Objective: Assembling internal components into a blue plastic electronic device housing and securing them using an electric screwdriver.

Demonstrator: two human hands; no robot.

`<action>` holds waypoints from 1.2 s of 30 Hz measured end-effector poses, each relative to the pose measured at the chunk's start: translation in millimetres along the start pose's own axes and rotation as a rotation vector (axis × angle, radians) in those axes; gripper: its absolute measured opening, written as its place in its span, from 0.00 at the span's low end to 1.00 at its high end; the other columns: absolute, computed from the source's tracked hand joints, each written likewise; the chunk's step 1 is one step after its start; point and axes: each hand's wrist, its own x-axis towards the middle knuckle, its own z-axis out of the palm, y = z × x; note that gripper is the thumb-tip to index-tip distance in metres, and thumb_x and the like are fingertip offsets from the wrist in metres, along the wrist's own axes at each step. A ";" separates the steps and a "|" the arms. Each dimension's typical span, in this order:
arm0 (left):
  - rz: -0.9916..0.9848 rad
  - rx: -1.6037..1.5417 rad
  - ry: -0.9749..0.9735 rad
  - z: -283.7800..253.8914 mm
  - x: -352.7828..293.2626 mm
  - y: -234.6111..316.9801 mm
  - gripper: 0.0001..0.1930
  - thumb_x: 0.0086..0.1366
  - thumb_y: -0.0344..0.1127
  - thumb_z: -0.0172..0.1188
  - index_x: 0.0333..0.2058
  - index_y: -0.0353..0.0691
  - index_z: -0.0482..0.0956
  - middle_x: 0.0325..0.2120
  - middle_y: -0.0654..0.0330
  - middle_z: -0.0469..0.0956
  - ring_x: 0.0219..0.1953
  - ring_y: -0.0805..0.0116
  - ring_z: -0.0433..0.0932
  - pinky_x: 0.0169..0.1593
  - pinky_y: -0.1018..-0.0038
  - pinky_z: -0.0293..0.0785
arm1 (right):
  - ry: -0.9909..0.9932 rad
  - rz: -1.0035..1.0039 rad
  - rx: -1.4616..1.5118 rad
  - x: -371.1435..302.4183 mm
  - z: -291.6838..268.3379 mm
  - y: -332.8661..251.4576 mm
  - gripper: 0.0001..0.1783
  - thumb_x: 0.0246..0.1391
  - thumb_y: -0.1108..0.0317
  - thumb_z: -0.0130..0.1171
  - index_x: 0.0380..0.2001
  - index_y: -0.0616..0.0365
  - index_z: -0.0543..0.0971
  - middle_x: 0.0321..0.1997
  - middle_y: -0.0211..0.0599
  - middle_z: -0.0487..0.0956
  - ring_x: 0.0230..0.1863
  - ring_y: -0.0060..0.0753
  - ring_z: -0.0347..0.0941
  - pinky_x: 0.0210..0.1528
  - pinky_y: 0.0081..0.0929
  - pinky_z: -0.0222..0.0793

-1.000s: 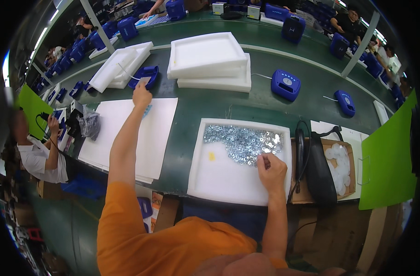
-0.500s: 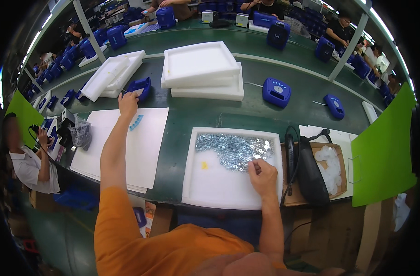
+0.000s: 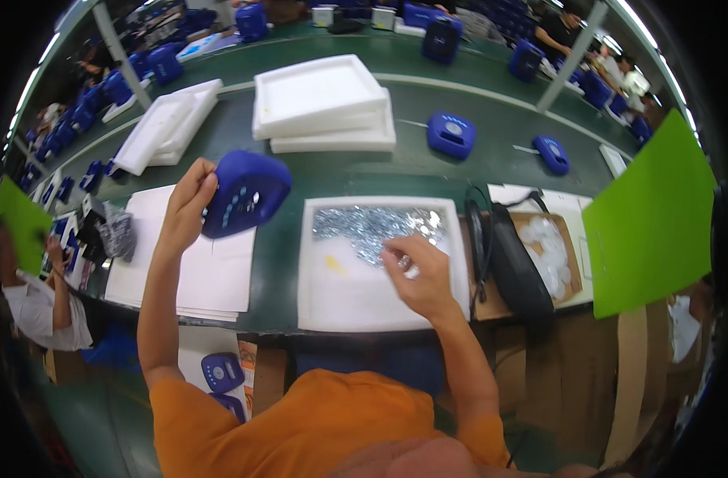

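Left hand (image 3: pixel 187 209): fingers curled around a blue plastic housing (image 3: pixel 244 193), held raised above white foam sheets (image 3: pixel 190 267) on the green worktop (image 3: pixel 427 175). Right hand (image 3: pixel 421 275): fingers pinched together, tips in the pile of small silver screws (image 3: pixel 364 225) inside a white foam tray (image 3: pixel 332 299). Upright green card (image 3: pixel 651 215) at right edge.

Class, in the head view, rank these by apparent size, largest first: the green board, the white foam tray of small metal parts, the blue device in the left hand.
1. Green board
2. White foam tray, close to it; the fisheye makes this unsure
3. Blue device, held nearer the camera
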 end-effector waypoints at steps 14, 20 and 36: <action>-0.153 -0.185 -0.548 78.0 -41.9 78.8 0.17 0.87 0.49 0.58 0.45 0.39 0.78 0.32 0.65 0.77 0.37 0.77 0.72 0.43 0.76 0.68 | -0.197 -0.127 -0.107 -0.9 -11.0 -58.8 0.30 0.58 0.66 0.82 0.62 0.61 0.84 0.47 0.45 0.87 0.41 0.46 0.86 0.39 0.36 0.85; -0.243 -0.405 -0.556 105.9 -24.5 40.4 0.32 0.88 0.67 0.44 0.55 0.41 0.81 0.43 0.62 0.85 0.46 0.74 0.80 0.53 0.77 0.74 | -0.163 0.027 0.006 -10.8 -28.2 -42.9 0.24 0.59 0.66 0.82 0.55 0.67 0.87 0.46 0.49 0.90 0.38 0.40 0.91 0.39 0.32 0.90; -0.381 0.013 -0.627 132.4 -35.5 -6.0 0.17 0.85 0.45 0.63 0.55 0.35 0.87 0.33 0.63 0.85 0.38 0.76 0.83 0.41 0.75 0.78 | -0.200 0.831 0.281 -36.9 -56.4 68.3 0.23 0.70 0.60 0.76 0.48 0.76 0.87 0.35 0.41 0.90 0.35 0.25 0.87 0.35 0.24 0.84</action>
